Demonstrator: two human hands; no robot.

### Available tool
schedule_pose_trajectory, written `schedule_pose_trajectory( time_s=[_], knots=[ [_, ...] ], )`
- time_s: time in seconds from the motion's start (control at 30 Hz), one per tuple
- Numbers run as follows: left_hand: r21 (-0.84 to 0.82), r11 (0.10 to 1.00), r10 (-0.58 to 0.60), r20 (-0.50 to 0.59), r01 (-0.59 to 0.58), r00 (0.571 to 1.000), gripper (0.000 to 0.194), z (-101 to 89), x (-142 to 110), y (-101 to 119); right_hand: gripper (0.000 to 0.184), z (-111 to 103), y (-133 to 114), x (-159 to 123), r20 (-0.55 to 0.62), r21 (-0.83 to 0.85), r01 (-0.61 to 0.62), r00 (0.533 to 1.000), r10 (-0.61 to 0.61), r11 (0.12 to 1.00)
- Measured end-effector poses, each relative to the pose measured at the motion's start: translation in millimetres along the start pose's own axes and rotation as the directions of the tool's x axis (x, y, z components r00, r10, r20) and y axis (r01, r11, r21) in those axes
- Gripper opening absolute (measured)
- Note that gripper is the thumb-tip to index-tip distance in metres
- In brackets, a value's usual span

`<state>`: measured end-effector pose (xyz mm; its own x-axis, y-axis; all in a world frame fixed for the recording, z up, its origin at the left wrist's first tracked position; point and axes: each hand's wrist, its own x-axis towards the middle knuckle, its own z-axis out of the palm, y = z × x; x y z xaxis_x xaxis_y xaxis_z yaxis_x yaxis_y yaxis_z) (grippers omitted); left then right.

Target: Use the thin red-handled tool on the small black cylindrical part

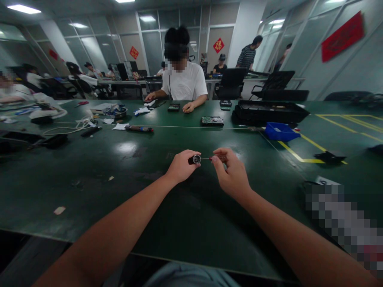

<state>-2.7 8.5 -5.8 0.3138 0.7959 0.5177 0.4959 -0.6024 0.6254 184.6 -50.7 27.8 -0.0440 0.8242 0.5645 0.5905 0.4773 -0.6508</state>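
My left hand (183,165) is closed around a small black cylindrical part (196,159); its round, silver-rimmed end faces me. In my right hand (231,171) is a screwdriver (206,159) with a thin metal shaft and a reddish, partly see-through handle. Its shaft points left, and the tip reaches the side of the black part or lies just beside it; I cannot tell whether they touch. Both hands are over the green table (167,215), near its middle. My fingers hide much of the handle and of the part's body.
Ahead lies a hard drive (212,120), and a co-worker (184,79) sits opposite. A black tray (269,113) and a blue bin (281,131) stand at the right. Leftward are a dark tool (139,128), a white cable (70,126) and paper scraps.
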Motion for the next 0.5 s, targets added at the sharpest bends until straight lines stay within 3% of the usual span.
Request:
schedule_pose_trajectory(
  time_s=[0.27,0.33,0.43,0.5],
  knots=[
    [-0.009,0.999,0.041,-0.017,-0.041,0.999,0.038,-0.1,0,-1,0.027,6,4,4,-0.088,0.288,-0.192,0.97,0.226,0.938],
    [-0.022,0.997,0.07,-0.028,-0.07,0.997,0.038,-1.6,1,0,0.026,7,8,6,-0.086,0.415,-0.24,0.95,0.301,0.877],
    [-0.016,0.997,0.069,-0.02,-0.07,0.997,0.037,-2.3,2,-1,0.025,10,17,9,0.0,0.634,-0.342,0.897,0.442,0.693],
    [-0.006,0.999,0.044,-0.011,-0.044,0.999,0.037,-1.6,2,-3,0.025,11,21,10,-0.044,0.649,-0.322,0.889,0.456,0.689]
  ],
)
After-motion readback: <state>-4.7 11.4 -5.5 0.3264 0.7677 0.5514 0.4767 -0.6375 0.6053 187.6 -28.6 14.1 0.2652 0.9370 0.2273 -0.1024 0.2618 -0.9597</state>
